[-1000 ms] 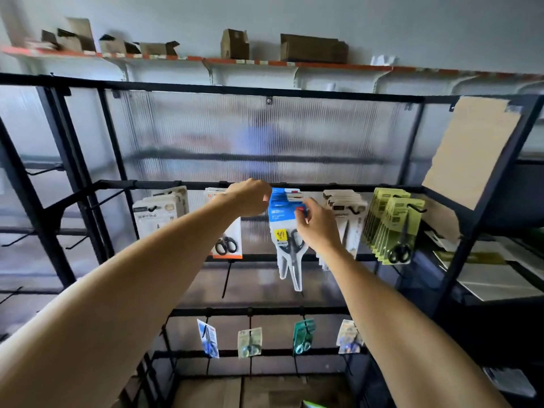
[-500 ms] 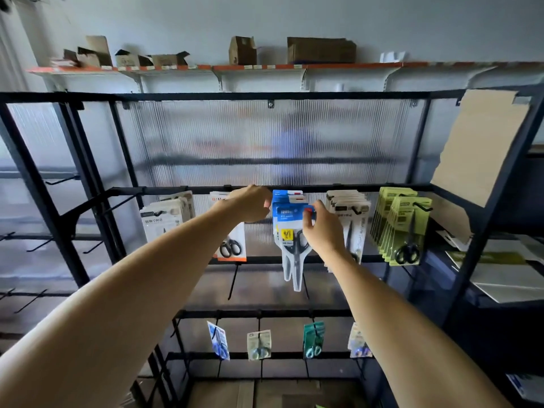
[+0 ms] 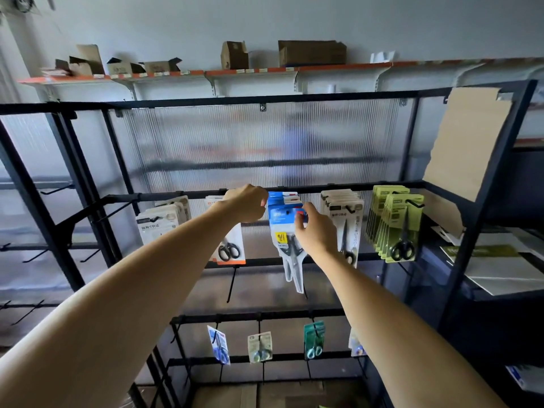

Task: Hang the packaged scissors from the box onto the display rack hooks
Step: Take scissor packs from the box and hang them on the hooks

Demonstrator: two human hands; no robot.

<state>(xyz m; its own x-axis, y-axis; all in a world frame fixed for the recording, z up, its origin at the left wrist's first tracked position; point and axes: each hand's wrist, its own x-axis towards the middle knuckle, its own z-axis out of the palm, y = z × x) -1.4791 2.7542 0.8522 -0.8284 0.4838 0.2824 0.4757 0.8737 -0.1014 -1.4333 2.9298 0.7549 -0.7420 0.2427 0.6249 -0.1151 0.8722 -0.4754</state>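
Observation:
A blue-carded pack of scissors [image 3: 282, 222] hangs at the front of a row of like packs on a hook of the black display rack [image 3: 294, 189]. My right hand [image 3: 316, 231] pinches the pack's right edge near its top. Just left of the pack, my left hand [image 3: 245, 203] is curled up at the hook; what its fingers hold is hidden. The source box is out of view.
Other hooks on the same bar carry white packs [image 3: 163, 220], an orange-edged pack [image 3: 231, 250], more white packs [image 3: 344, 222] and green packs [image 3: 394, 228]. A lower bar holds small packs [image 3: 259, 347]. Bare hooks [image 3: 56, 189] jut out at left. A cardboard sheet [image 3: 468, 142] hangs at right.
The view has tilted up slightly. Both hands stay at the blue pack, and the right hand has shifted a little along its right edge.

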